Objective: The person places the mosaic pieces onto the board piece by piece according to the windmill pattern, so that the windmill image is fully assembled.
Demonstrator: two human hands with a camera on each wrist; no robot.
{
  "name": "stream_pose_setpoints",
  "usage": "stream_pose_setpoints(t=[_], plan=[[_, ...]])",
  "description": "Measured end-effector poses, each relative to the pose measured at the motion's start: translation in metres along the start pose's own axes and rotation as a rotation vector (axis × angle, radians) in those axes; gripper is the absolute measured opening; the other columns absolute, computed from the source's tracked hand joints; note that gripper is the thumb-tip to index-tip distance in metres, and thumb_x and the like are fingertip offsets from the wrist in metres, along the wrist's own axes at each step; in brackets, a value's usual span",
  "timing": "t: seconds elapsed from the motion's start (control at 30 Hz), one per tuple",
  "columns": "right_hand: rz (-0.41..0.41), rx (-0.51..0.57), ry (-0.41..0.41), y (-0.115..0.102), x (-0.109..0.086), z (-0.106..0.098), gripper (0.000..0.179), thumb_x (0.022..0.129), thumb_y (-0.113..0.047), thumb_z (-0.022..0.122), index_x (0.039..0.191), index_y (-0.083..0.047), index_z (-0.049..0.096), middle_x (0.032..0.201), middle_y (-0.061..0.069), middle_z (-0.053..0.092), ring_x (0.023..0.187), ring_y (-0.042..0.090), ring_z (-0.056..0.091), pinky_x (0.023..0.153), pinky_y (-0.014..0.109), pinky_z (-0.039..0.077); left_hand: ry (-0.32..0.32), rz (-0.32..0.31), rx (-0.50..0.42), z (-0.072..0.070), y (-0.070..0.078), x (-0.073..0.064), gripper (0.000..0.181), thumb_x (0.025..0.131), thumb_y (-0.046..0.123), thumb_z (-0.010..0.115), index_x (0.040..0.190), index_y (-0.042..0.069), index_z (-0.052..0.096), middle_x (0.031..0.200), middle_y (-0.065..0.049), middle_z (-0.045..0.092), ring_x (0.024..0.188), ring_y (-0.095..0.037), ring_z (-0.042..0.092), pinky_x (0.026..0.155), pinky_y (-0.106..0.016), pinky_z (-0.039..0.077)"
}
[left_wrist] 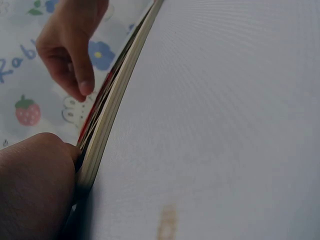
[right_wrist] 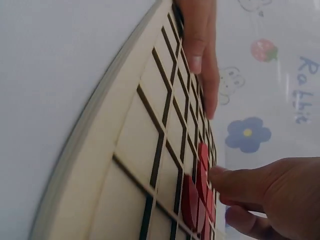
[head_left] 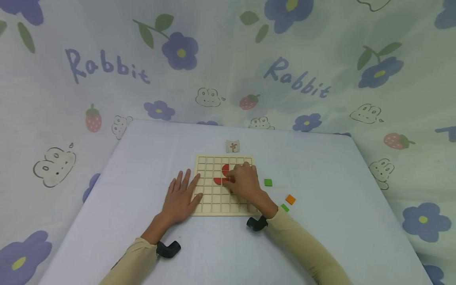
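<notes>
A square wooden grid board (head_left: 206, 202) lies on the table. My left hand (head_left: 179, 200) rests on its left edge, fingers spread and straight. Over the middle of the board is my right hand (head_left: 246, 180), its thumb and fingertips down at several red curved pieces set in the grid cells. One red piece (head_left: 226, 169) sits in the upper part, another red piece (head_left: 217, 181) to the left. In the right wrist view, the right fingertips (right_wrist: 217, 175) are right at the red pieces (right_wrist: 190, 202), with no piece showing between them. The hand partly hides the pieces on its side.
Beyond the board lies a small card (head_left: 232, 146) with a red pinwheel pattern on a grid. To the right are a green square tile (head_left: 268, 182), an orange tile (head_left: 290, 199) and another green tile (head_left: 285, 208) beside the right sleeve. A patterned cloth (head_left: 221, 71) stands behind the table.
</notes>
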State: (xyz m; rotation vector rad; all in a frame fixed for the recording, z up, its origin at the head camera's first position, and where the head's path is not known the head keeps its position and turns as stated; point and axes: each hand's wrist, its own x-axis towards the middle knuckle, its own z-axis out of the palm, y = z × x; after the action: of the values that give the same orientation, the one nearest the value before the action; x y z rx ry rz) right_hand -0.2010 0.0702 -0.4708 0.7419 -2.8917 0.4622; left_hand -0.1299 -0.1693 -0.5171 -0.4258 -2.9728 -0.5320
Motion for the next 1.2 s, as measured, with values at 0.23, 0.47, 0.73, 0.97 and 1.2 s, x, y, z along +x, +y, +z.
stream_pose_setpoints(t=[0.23, 0.47, 0.73, 0.97, 1.2], plan=[[-0.011, 0.053, -0.03, 0.009, -0.004, -0.002, 0.008, 0.084, -0.027, 0.08, 0.076, -0.025, 0.081, 0.08, -0.012, 0.066, 0.07, 0.014, 0.04, 0.063, 0.035, 0.028, 0.007, 0.008, -0.013, -0.001, 0.001, 0.0, 0.065, 0.101, 0.042, 0.045, 0.155, 0.01, 0.03, 0.16, -0.023, 0.015, 0.146, -0.044, 0.006, 0.113, -0.057, 0.008], [-0.033, 0.039, 0.03, 0.01, -0.003, 0.004, 0.01, 0.084, -0.028, 0.079, 0.074, -0.026, 0.079, 0.076, -0.011, 0.063, 0.068, 0.014, 0.04, 0.063, 0.035, 0.029, 0.004, -0.001, -0.021, -0.001, 0.002, 0.0, 0.065, 0.101, 0.042, 0.046, 0.156, 0.01, 0.03, 0.16, -0.023, 0.014, 0.146, -0.044, 0.005, 0.113, -0.058, 0.006], [0.002, 0.069, 0.059, 0.023, -0.013, -0.004, 0.013, 0.083, -0.029, 0.081, 0.092, -0.02, 0.081, 0.082, -0.006, 0.069, 0.073, 0.017, 0.047, 0.065, 0.038, 0.034, -0.007, -0.005, -0.019, -0.002, 0.001, 0.0, 0.065, 0.101, 0.043, 0.044, 0.156, 0.011, 0.028, 0.161, -0.022, 0.012, 0.147, -0.043, 0.004, 0.114, -0.057, 0.005], [0.133, 0.188, -0.05, 0.056, -0.025, -0.03, 0.019, 0.083, -0.021, 0.079, 0.1, -0.012, 0.079, 0.097, 0.001, 0.071, 0.091, 0.023, 0.059, 0.078, 0.043, 0.046, 0.003, -0.004, -0.013, -0.001, -0.001, 0.001, 0.066, 0.101, 0.043, 0.045, 0.156, 0.012, 0.028, 0.161, -0.022, 0.012, 0.147, -0.042, 0.004, 0.114, -0.056, 0.005], [0.249, 0.202, -0.163, 0.089, -0.045, -0.047, 0.027, 0.082, -0.017, 0.081, 0.107, -0.009, 0.076, 0.107, 0.006, 0.069, 0.102, 0.027, 0.061, 0.083, 0.044, 0.05, -0.004, -0.003, -0.021, 0.002, -0.002, 0.0, 0.066, 0.101, 0.045, 0.044, 0.157, 0.012, 0.027, 0.161, -0.021, 0.011, 0.147, -0.042, 0.002, 0.114, -0.056, 0.004]])
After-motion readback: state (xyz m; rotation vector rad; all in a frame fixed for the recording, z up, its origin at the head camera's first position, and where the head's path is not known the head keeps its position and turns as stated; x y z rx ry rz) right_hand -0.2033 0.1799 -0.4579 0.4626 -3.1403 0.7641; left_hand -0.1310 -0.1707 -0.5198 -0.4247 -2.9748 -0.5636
